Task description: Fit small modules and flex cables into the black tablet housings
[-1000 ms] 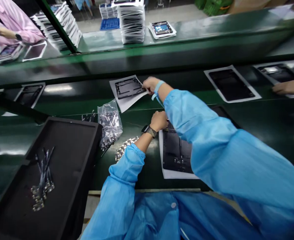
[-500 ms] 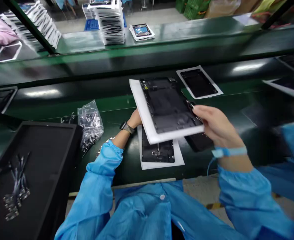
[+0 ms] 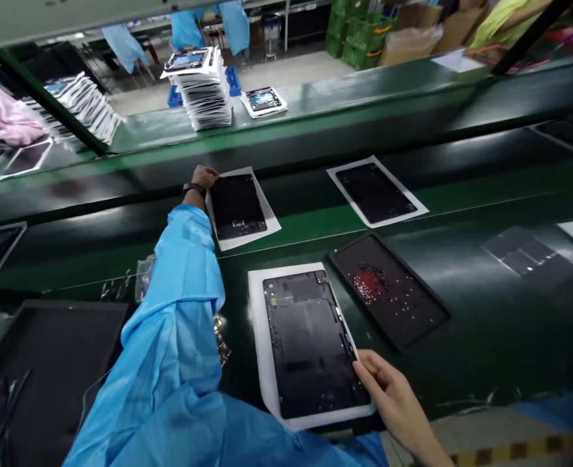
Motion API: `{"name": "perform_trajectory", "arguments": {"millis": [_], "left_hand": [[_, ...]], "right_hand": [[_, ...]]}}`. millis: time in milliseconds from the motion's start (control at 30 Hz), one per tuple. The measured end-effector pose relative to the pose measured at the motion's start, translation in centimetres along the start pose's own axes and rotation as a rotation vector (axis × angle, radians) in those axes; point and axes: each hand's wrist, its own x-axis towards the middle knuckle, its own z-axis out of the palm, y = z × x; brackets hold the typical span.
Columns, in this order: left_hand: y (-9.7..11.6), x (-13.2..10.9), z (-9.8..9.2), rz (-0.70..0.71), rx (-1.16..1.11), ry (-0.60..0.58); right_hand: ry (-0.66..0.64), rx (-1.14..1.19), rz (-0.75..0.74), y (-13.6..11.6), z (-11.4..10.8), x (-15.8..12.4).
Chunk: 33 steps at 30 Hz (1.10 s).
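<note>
My left hand [image 3: 204, 178] reaches far forward, its fingers closed on the upper left corner of a black tablet housing [image 3: 240, 204] on a white sheet. That housing lies on the green conveyor belt. Close to my body, a second black tablet housing [image 3: 315, 347] rests on white sheets on the bench. My right hand [image 3: 386, 392] pinches its lower right edge between thumb and fingers. Just to the right of it is a shallow black tray [image 3: 390, 292] with small red, white and dark pieces inside.
Another tablet housing [image 3: 376, 191] lies on the belt on its sheet. At left stands a black box lid [image 3: 47, 363] with dark cables; small metal parts [image 3: 222, 344] sit beside my left sleeve. Paper-layered stacks [image 3: 203, 97] stand on the far shelf. A person's pink sleeve [image 3: 11, 117] shows at left.
My right hand has lowered the upper housing from the air to the bench. My left hand has moved forward with the housing that was underneath, now on the belt. The view has shifted.
</note>
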Motion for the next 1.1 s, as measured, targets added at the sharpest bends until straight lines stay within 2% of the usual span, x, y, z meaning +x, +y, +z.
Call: {"name": "perform_trajectory", "arguments": {"millis": [100, 167, 233, 300, 367, 433, 467, 500, 567, 633, 700, 800, 867, 933, 1033, 1100], "left_hand": [[-0.6, -0.9, 0.4, -0.059, 0.098, 0.010], [-0.3, -2.4, -0.1, -0.060, 0.160, 0.032], [0.1, -4.6, -1.6, -0.017, 0.223, 0.059], [0.3, -8.0, -3.9, 0.026, 0.260, 0.052], [0.2, -13.6, -6.3, 0.083, 0.278, 0.007], [-0.5, -21.5, -7.8, 0.141, 0.285, -0.049], [-1.2, -25.9, -7.8, 0.151, 0.293, -0.076], [-2.0, -30.2, -7.3, 0.150, 0.303, -0.076], [-4.3, -37.5, -5.0, 0.128, 0.352, -0.046], [-6.3, -41.9, -1.7, 0.073, 0.405, 0.013], [-7.4, -43.5, 1.2, 0.032, 0.435, 0.076], [-7.4, -42.6, 3.8, -0.023, 0.431, 0.151], [-7.1, -41.6, 4.4, -0.054, 0.388, 0.165], [-6.9, -40.8, 4.7, -0.058, 0.320, 0.153], [-6.7, -40.4, 4.9, -0.046, 0.249, 0.154], [-6.3, -41.2, 4.6, -0.044, 0.184, 0.187]], "right_hand": [[0.046, -0.082, -0.009, 0.9, -0.2, 0.1], [0.071, -0.172, -0.017, 1.6, -0.5, -0.1], [0.093, -0.289, -0.015, 2.1, -0.9, -0.4], [0.099, -0.469, -0.032, 2.5, -1.6, -0.6], [0.084, -0.703, -0.111, 2.4, -2.6, -0.6], [0.066, -0.925, -0.241, 1.7, -3.9, -0.2], [0.065, -1.010, -0.305, 1.1, -4.5, 0.2], [0.066, -1.073, -0.359, 0.3, -5.1, 0.6], [0.026, -1.128, -0.438, -2.1, -5.6, 1.4], [-0.081, -1.112, -0.507, -5.3, -4.9, 2.3], [-0.220, -1.077, -0.612, -8.9, -2.7, 3.1], [-0.470, -1.046, -0.808, -13.6, 2.7, 4.3], [-0.617, -1.034, -0.914, -15.8, 6.9, 5.4], [-0.713, -1.026, -0.987, -17.1, 11.1, 6.7], [-0.842, -1.002, -1.058, -17.8, 17.7, 8.8], [-0.957, -0.978, -1.077, -17.6, 22.0, 10.1]]}}
